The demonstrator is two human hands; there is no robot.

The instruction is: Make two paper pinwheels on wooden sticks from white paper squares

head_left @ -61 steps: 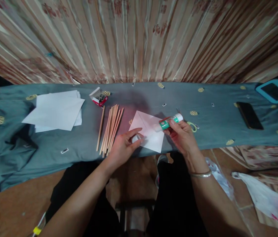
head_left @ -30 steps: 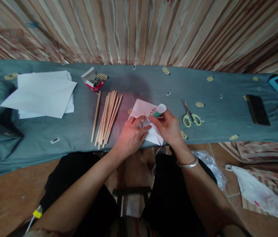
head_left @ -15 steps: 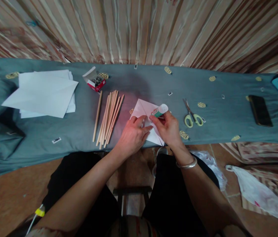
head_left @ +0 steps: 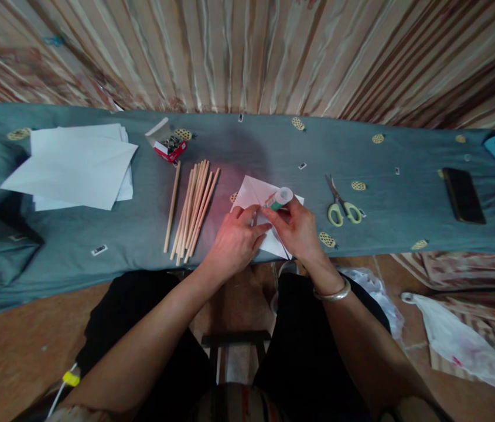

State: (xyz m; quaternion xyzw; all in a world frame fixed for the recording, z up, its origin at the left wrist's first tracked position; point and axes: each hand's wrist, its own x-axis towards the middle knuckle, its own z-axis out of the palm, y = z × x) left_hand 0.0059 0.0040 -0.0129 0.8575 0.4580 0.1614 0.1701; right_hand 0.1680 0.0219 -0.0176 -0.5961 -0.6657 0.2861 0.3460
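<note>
A folded sheet of white paper with crease lines lies at the table's front edge. My left hand rests on it, thumb and forefinger apart, pressing it down. In my right hand, a glue stick with a green label is gripped at a tilt, its lower end against the paper near my left fingertips. The glue's tip is hidden by my fingers.
Several wooden sticks lie left of the paper, below an open red box of metal clips. White sheets are stacked farther left. Scissors lie to the right, with a phone beyond them.
The glue stick has shifted slightly left and tilted with my right hand. My left hand stays about where it was on the paper.
</note>
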